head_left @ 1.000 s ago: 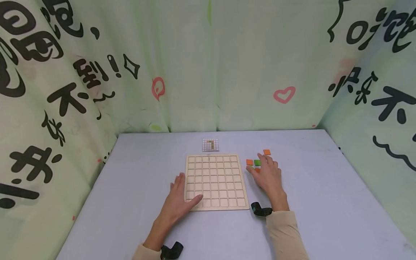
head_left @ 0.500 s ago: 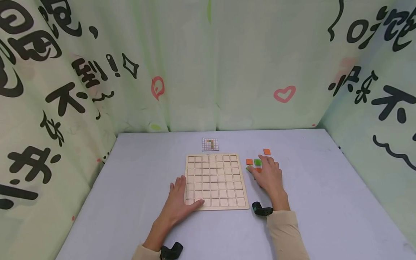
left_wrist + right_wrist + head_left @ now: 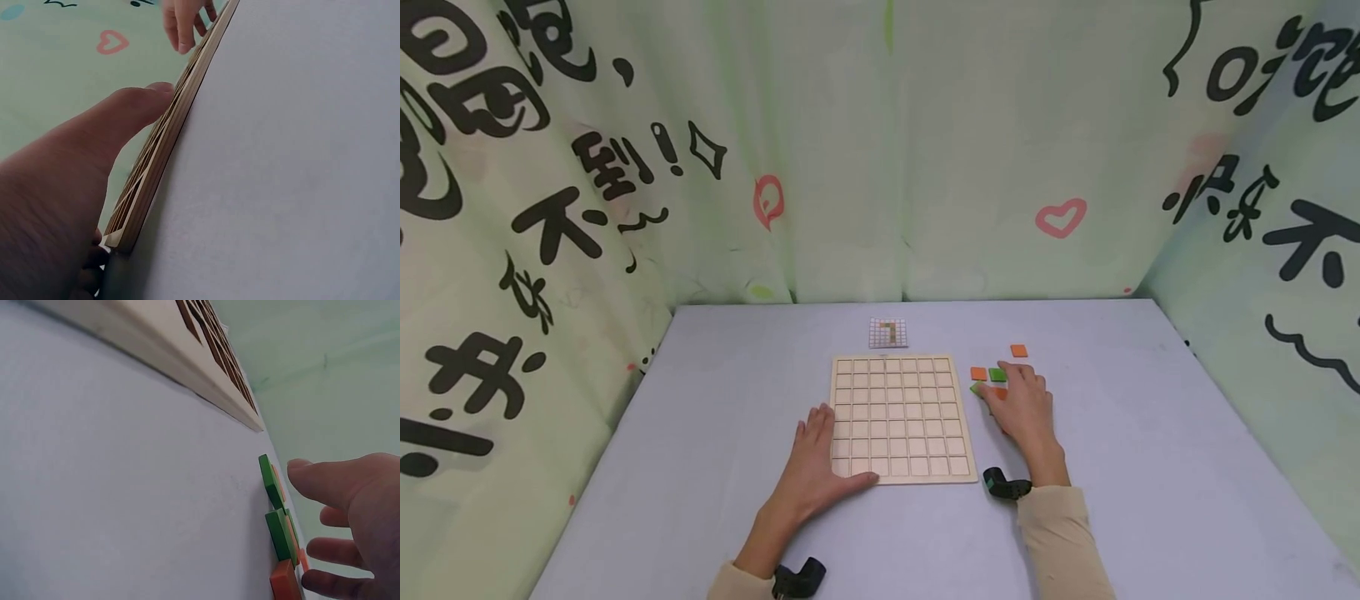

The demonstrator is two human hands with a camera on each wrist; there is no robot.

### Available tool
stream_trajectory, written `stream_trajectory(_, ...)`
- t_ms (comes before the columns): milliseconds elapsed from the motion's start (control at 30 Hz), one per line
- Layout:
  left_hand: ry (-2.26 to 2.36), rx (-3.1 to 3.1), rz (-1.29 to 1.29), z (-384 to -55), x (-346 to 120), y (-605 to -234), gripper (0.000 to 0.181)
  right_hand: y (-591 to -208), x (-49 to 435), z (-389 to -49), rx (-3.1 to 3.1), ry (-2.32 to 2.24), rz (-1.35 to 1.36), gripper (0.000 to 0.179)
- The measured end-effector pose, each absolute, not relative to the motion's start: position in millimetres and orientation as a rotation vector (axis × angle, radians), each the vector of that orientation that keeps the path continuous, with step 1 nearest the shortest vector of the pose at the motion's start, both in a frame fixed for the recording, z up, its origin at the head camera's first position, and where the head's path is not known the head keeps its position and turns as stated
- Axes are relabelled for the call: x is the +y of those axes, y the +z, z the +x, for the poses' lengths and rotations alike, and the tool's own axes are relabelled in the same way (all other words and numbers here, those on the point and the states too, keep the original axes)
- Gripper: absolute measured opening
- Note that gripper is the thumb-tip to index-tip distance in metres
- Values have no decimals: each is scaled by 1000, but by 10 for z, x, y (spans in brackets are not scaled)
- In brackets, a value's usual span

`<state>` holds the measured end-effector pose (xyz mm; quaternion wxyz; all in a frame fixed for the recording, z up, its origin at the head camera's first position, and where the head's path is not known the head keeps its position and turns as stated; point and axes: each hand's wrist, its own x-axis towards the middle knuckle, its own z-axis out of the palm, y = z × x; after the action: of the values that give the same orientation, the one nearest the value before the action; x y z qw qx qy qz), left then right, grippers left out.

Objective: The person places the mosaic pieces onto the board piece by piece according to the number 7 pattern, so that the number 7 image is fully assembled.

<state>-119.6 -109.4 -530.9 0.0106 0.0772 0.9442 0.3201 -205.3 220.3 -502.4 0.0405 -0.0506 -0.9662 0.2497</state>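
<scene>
A pale wooden grid board (image 3: 898, 421) lies on the table. My left hand (image 3: 808, 467) touches its left side, with the thumb stretched along the front edge. In the left wrist view that thumb (image 3: 134, 109) lies against the board's rim. Right of the board, my right hand (image 3: 1022, 410) is just over a cluster of square tiles, partly covering them. An orange tile (image 3: 978, 374) and a green tile (image 3: 997, 375) show beside its fingertips. In the right wrist view the thumb (image 3: 331, 478) and fingers are apart, holding nothing, beside a green tile (image 3: 271, 481).
Behind the board lies a small card (image 3: 888, 333) with a coloured grid pattern. A lone orange tile (image 3: 1018, 351) sits beyond the right hand. A white cloth covers the table (image 3: 1112, 400), and a printed curtain (image 3: 970, 167) closes off the back and sides.
My left thumb has moved off the board's grid toward its front edge. The right hand shifts only slightly over the tiles; the tiles stay in place.
</scene>
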Motion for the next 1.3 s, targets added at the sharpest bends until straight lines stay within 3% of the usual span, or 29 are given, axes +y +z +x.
stream_trajectory(400, 953, 2975, 299, -1181, -1100, -5266, 129, -5133, 2226, -2079, -2936, 780, -169, 51)
stream_trajectory(1300, 927, 2976, 295, -1197, -1100, -5292, 129, -5037, 2429, -2033, -2963, 966, -194, 44)
